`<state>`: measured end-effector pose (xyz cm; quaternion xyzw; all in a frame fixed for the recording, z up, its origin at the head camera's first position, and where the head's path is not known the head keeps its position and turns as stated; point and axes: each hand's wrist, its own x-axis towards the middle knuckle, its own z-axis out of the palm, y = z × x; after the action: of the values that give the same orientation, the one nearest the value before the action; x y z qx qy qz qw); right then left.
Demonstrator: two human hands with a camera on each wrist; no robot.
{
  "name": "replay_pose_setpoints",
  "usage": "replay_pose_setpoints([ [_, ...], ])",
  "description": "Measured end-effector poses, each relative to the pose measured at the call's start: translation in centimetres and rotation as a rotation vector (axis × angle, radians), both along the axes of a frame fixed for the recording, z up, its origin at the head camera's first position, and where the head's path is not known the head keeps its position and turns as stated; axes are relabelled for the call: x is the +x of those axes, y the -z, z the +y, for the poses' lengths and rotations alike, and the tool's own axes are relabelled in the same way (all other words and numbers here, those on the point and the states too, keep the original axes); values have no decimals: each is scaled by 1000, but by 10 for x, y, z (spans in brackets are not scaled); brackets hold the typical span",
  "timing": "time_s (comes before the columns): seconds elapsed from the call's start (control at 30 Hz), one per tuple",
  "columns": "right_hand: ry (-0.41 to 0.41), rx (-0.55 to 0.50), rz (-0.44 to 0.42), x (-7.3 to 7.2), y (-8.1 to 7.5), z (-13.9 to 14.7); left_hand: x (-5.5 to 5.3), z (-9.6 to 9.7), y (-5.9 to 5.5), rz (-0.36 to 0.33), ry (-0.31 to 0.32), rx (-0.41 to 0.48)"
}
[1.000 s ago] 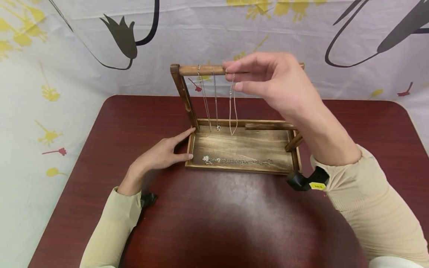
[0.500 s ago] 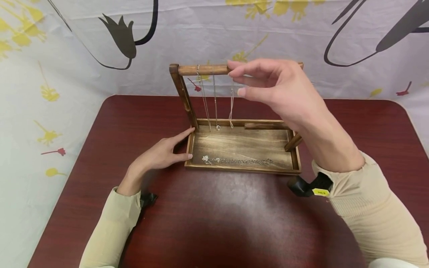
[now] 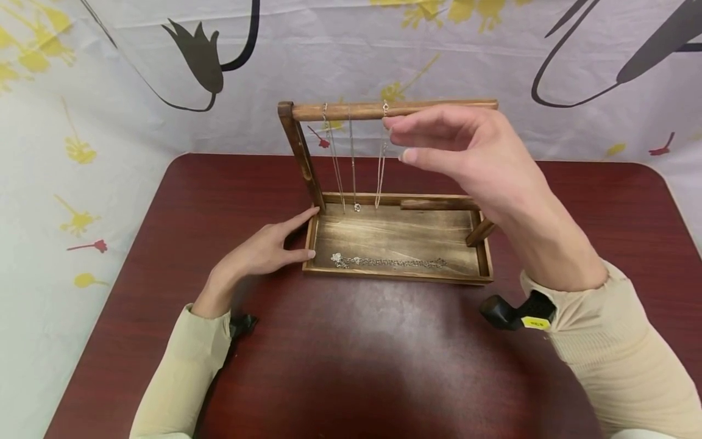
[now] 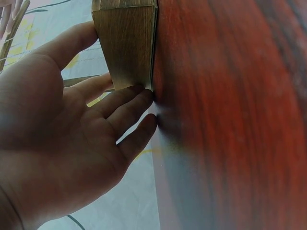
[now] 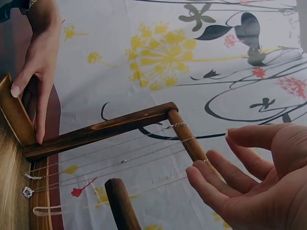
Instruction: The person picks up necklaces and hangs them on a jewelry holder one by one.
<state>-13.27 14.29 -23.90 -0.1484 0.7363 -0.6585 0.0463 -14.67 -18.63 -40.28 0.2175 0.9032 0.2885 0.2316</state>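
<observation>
A wooden jewellery stand has a round top bar (image 3: 329, 112) above a shallow tray (image 3: 406, 231). Three silver necklaces hang from the bar: a plain-looking one (image 3: 338, 177) at left, one with a small round pendant (image 3: 357, 208), and a looped thin one (image 3: 379, 177). My right hand (image 3: 488, 158) holds nothing; its thumb and fingers are apart, just right of that third necklace. At the tray's left end my left hand (image 3: 258, 250) rests its thumb and fingers against the wooden wall (image 4: 125, 45). Along the tray's front lies a bundled chain necklace (image 3: 395, 263).
The stand is on a dark red table (image 3: 384, 347). Behind it hangs a pale cloth (image 3: 340, 55) printed with flowers. A short wooden bar (image 3: 439, 205) runs along the tray's back right, and a slanted post (image 3: 480, 233) rises at the right end.
My right hand lets go of the third necklace and draws back to the right and slightly down. That necklace now hangs from the bar. The left hand stays in place.
</observation>
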Motion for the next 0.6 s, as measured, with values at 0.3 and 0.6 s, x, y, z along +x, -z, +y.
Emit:
replay_pose_setpoints([
  [0.3,-15,42,-33,5,5,9,1,1,-2,11,-3,0],
  [0.6,-21,61,-50,10,12,19,1,0,-1,-5,-12,2],
])
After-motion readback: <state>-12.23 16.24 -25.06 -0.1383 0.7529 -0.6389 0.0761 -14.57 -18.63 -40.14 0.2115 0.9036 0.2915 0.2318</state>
